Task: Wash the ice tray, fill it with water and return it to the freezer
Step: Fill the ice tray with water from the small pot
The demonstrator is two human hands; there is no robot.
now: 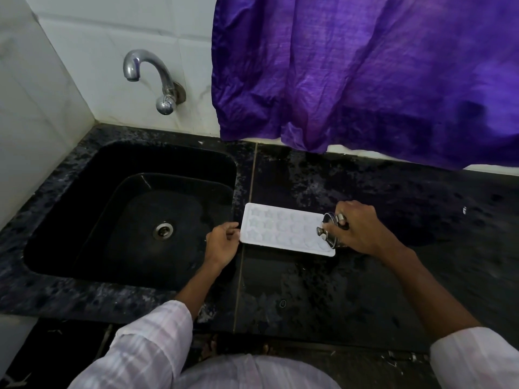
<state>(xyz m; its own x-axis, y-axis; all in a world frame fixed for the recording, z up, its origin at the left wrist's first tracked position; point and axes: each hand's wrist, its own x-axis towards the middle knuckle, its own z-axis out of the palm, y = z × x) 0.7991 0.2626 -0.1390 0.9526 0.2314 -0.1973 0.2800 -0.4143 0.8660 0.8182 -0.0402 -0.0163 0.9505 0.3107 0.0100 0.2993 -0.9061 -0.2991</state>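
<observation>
A white rectangular plastic ice tray (283, 230) with star-shaped moulds lies flat on the speckled black stone counter (365, 290), at three o'clock from the black sink (84, 175). The left hand (223, 242) pinches its short edge; the right hand (361, 227) grasps a tilted shiny steel vessel (330, 228) over its other end.

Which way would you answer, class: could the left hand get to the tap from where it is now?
Probably yes. The left hand only pinches the near end of the ice tray, and nothing stands between it and the tap across the open sink. It would have to let go, and the reach looks long.

White tiled wall (112, 37), purple curtain (365, 74), dark stone counter (393, 197).
</observation>
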